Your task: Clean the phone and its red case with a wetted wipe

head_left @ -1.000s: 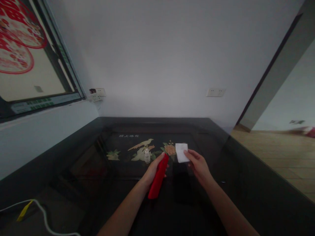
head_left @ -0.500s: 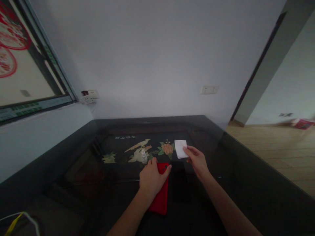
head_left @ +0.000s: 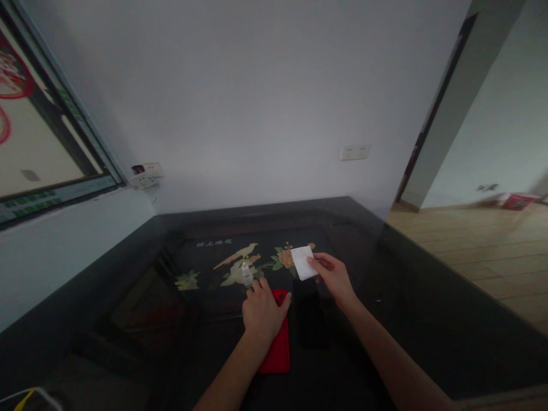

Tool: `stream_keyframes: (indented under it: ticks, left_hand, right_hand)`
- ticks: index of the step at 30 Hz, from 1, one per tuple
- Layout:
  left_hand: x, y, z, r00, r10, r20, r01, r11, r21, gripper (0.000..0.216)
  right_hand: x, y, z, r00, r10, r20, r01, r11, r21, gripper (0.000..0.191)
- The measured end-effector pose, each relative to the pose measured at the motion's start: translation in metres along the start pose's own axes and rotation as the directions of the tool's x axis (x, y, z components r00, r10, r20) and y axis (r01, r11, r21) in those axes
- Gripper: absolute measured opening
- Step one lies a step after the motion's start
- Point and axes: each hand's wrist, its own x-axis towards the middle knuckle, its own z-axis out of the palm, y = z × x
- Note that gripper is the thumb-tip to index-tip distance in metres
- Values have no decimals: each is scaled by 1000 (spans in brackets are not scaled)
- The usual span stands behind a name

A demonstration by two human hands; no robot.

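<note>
My left hand point(head_left: 262, 311) lies flat, fingers spread, on top of a red phone point(head_left: 276, 348) that rests on the dark glass table point(head_left: 411, 319). Its fingertips reach close to a small clear dropper bottle point(head_left: 247, 275) standing upright just beyond. My right hand point(head_left: 331, 275) pinches a small white square cloth point(head_left: 302, 261) by its corner, held a little above the table. A black phone point(head_left: 311, 319) lies flat just right of the red one, below my right hand.
Under the glass shows a painted bird-and-flower panel point(head_left: 240, 262). A white wall with sockets point(head_left: 354, 152) stands behind the table. A window point(head_left: 38, 137) is at the left, a doorway onto wooden floor point(head_left: 471, 245) at the right. A yellow-and-white cable point(head_left: 25, 397) lies at the lower left.
The red phone went from being held tilted on its edge to lying flat on the table under my left palm. My right hand with the white cloth drifted slightly left.
</note>
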Motion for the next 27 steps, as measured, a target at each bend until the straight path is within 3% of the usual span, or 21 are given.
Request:
stream_keyframes:
  ticks: [6, 13, 16, 23, 27]
  left_hand:
    - [-2, 2, 1, 1000, -1, -15, 1, 1000, 21, 61]
    - [-4, -3, -3, 1000, 5, -23, -5, 1000, 10, 81]
    - [-6, -3, -9, 999, 14, -37, -14, 1000, 4, 78]
    - [-25, 17, -27, 974, 162, -156, -176, 981, -82, 61]
    - [-30, 30, -30, 974, 219, -53, -224, 963, -149, 61]
  right_hand:
    - [0, 1, -1, 1000, -20, 13, 20, 1000, -14, 41]
    - [0, 2, 0, 1000, -16, 26, 17, 999, -33, 40]
    - [0, 1, -1, 1000, -25, 7, 25, 1000, -15, 40]
    - [4, 2, -4, 997, -56, -54, 56, 998, -4, 41]
    - [5, 0, -5, 994, -79, -73, 78, 997, -13, 40]
